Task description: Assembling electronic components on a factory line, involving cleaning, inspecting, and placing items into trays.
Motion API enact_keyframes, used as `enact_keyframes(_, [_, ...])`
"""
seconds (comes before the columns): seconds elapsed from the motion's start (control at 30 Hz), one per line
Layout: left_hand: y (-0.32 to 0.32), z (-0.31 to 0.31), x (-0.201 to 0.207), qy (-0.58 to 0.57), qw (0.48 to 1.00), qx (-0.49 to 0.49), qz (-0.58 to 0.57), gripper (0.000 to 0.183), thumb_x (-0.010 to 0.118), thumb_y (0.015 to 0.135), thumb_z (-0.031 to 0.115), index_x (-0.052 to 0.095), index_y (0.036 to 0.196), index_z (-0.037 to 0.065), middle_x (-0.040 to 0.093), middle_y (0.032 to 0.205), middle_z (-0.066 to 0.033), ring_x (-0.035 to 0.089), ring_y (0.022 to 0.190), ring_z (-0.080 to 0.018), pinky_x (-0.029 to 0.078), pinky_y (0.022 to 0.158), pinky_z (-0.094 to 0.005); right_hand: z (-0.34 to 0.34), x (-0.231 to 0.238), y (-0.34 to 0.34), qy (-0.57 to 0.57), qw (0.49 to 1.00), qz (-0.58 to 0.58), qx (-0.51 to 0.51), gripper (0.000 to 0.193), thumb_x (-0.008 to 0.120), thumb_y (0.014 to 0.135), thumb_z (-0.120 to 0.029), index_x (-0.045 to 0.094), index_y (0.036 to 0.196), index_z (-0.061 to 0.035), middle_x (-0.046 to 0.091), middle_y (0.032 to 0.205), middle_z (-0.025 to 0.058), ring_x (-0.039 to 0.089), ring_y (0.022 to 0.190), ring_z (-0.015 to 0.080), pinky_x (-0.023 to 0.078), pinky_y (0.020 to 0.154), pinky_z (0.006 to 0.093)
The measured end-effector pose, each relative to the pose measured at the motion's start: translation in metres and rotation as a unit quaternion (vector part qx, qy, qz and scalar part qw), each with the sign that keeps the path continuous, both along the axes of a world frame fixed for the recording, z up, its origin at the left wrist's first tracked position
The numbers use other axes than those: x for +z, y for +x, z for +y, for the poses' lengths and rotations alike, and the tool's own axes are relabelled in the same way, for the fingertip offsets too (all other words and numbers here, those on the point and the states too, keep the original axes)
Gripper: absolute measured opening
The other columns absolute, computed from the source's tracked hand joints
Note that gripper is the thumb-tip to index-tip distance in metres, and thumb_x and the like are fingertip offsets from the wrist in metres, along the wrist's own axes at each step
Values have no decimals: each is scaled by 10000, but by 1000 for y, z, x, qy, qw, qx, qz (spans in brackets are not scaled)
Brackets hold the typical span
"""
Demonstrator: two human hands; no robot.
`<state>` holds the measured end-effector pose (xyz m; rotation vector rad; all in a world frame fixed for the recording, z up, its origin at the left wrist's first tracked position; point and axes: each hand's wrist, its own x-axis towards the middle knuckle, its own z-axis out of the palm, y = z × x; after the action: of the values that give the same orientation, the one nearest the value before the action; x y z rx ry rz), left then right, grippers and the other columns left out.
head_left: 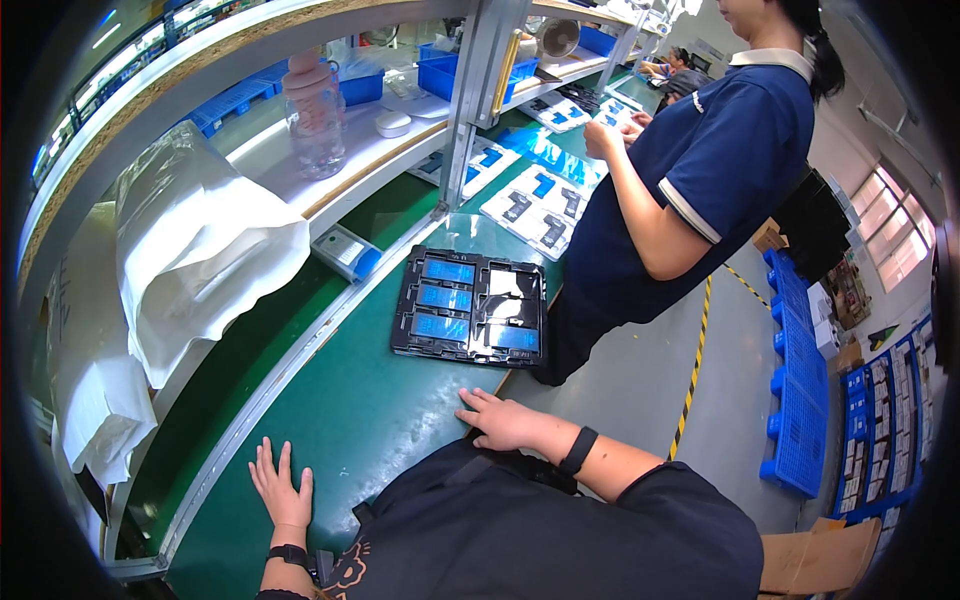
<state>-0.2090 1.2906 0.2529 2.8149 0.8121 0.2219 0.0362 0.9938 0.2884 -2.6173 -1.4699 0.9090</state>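
Observation:
My left hand [283,488] lies palm down on the green tabletop [330,440], its fingers spread and nothing in them. At the table's edge close to my body, my right hand [496,420] rests with its fingers stretched out and apart, also holding nothing. Beyond both hands sits a black plastic tray [473,352] with two columns of compartments. Flat rectangular pieces with shiny blue film, such as this blue-filmed piece [442,298], fill several compartments. One or two compartments on the right side show bright glare, so their contents are hard to make out. Neither hand touches the tray.
A co-worker in a dark blue shirt [740,150] stands at the table beyond the tray. White trays of dark parts [540,210] lie near them. White bags [200,260] hang from the left shelf, which holds a clear bottle [315,120]. Blue pallets [800,390] stand right.

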Motion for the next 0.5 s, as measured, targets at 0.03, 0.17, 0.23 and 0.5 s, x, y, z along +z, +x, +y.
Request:
enact_keyframes(0.03, [0, 0, 1, -4, 1000, -3, 0, 543, 597, 764, 242, 456, 1278, 138, 274, 1432, -128, 223, 1331, -311, 115, 1105, -472, 3, 2, 12, 5, 999, 52, 11, 641, 594, 819, -272, 325, 1360, -57, 263, 1421, 173, 306, 1285, 338, 407, 957, 394])
enact_keyframes(0.17, [0, 1, 1, -10, 1000, 5, 7, 546, 603, 757, 238, 459, 1273, 135, 273, 1432, -127, 223, 1330, -315, 114, 1105, -474, 36, 53, 58, 134, 986, 89, -40, 536, 567, 839, -300, 428, 1304, -72, 574, 1116, 222, 565, 1021, 351, 432, 910, 364])
enact_keyframes(0.23, [0, 2, 0, -12, 1000, 4, 6, 549, 614, 744, 241, 466, 1262, 133, 275, 1430, -128, 224, 1329, -318, 118, 1103, -480, 51, 60, 89, 232, 966, 56, -97, 564, 607, 827, -250, 398, 1329, -104, 490, 1249, 215, 466, 1169, 347, 372, 985, 377])
enact_keyframes(0.5, [7, 5, 4, -28, 999, 14, 6, 539, 633, 719, 262, 498, 1228, 145, 288, 1423, -133, 243, 1319, -322, 127, 1093, -499, 90, 6, 235, 186, 903, -114, -370, 677, 607, 756, -542, 387, 1350, -304, 156, 1438, 272, 244, 1302, 430, 317, 997, 509])
